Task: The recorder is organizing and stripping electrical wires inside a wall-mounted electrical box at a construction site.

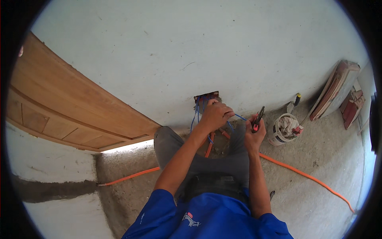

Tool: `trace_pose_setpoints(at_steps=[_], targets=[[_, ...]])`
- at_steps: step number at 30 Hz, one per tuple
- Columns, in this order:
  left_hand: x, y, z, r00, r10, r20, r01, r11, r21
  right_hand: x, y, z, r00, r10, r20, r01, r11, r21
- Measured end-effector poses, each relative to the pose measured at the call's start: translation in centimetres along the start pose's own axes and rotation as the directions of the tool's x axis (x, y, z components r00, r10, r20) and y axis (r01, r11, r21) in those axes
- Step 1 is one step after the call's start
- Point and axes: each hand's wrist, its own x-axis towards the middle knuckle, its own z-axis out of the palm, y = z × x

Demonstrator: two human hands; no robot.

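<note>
At the recessed box (197, 98) low in the pale wall, several blue wires hang out of the opening. My left hand (216, 116) is closed in front of it, its fingers pinching a blue wire (240, 117) that runs across toward my right hand. My right hand (254, 137) is wrapped round a pair of pliers (259, 115) with black and red parts, pointing up toward the wall. The wire's end meets the right fingers, and whether the jaws touch it is hidden. Below the box, short orange conduit pieces (209, 145) rise between my knees.
To the left stands a wooden panelled door (79, 107). A white bucket (275, 139) with crumpled material sits right of my hands, near a trowel (297, 99) with a yellow and black handle. Boards (336, 89) lean at the far right. Orange conduit (308, 176) crosses the rough floor.
</note>
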Motion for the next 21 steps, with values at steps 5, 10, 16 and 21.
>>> trace_pose_setpoints(at_steps=[5, 10, 16, 21], targets=[[0.5, -0.2, -0.6, 0.989, -0.122, 0.084, 0.129, 0.988, -0.087, 0.1, -1.0, 0.0, 0.998, 0.031, -0.049, -0.032, 0.999, -0.031], [0.9, 0.0, -0.1, 0.985, -0.167, 0.051, 0.174, 0.972, -0.156, -2.6, -0.5, -1.4, 0.979, 0.203, -0.031, -0.199, 0.974, 0.107], [1.2, 0.8, 0.3, 0.98, -0.197, 0.024, 0.198, 0.967, -0.162, -4.8, 0.1, -1.4, 0.788, 0.458, 0.411, -0.532, 0.843, 0.082], [0.9, 0.5, 0.3, 0.982, -0.188, 0.033, 0.191, 0.97, -0.152, -4.1, -0.3, -0.4, 0.684, 0.53, 0.501, -0.67, 0.728, 0.146]])
